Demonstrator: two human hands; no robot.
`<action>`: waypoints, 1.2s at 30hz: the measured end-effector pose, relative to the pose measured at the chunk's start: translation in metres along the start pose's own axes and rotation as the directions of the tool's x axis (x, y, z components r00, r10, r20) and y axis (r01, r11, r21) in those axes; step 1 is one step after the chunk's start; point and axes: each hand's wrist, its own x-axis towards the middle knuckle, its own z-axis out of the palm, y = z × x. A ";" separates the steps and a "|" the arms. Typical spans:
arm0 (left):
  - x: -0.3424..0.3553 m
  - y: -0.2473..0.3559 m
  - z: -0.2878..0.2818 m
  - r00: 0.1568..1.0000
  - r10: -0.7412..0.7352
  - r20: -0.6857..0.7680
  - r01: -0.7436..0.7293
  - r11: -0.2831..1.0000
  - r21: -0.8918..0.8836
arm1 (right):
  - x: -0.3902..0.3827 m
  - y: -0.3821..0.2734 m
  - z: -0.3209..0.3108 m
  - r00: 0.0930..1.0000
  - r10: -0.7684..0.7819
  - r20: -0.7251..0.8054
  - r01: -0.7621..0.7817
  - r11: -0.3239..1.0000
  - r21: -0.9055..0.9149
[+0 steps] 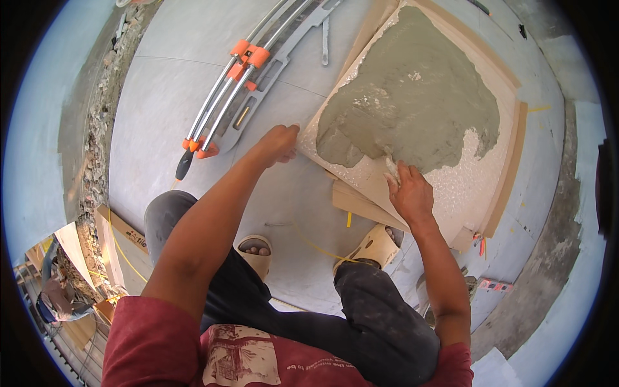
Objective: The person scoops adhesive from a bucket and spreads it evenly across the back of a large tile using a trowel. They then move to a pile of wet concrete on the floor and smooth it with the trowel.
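A large pale slab (371,173) with a speckled face lies on cardboard, much of it under a thick spread of wet grey mortar (412,84). My right hand (412,193) is at the mortar's near edge, its fingers closed round a mortar-smeared, whitish piece (390,166) whose kind I cannot make out. At the slab's left corner, my left hand (280,144) has its fingers curled in. Whether they grip the corner or something small is hidden. Both arms reach forward over my bent knees.
A tile cutter (235,87) with steel rails and orange fittings lies on grey floor tiles at the upper left. Cardboard (506,174) borders the slab. My sandalled foot (256,255) is close by. Rubble (97,122) lines the left edge; another person (61,297) is at lower left.
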 end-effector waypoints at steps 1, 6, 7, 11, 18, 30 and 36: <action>0.000 0.000 -0.001 1.000 0.001 0.012 -0.001 1.000 -0.006 | 0.002 -0.001 -0.004 1.000 0.019 -0.004 -0.019 0.999 0.026; -0.005 0.001 -0.002 0.999 0.005 0.032 -0.005 1.000 0.006 | -0.002 -0.004 0.012 0.994 -0.096 0.057 0.085 0.983 0.160; -0.004 0.001 -0.002 1.000 -0.005 0.027 0.005 1.000 -0.004 | -0.003 -0.008 0.016 0.989 -0.121 0.085 0.107 0.982 0.153; 0.000 0.000 -0.002 0.999 -0.037 0.020 0.037 0.999 -0.028 | 0.007 -0.022 0.014 0.987 -0.091 0.132 0.075 0.990 0.121; 0.004 -0.002 -0.004 0.999 -0.037 0.034 0.037 0.999 -0.025 | 0.060 0.013 -0.002 0.995 0.089 -0.051 -0.083 0.990 0.111; 0.008 -0.005 -0.005 0.999 -0.019 0.030 0.020 1.000 -0.009 | 0.030 0.096 -0.010 0.958 0.167 -0.232 -0.123 0.973 0.195; 0.011 -0.003 -0.003 1.000 -0.028 0.014 0.028 0.999 0.027 | -0.054 0.053 0.009 0.996 -0.074 0.052 0.063 0.980 0.189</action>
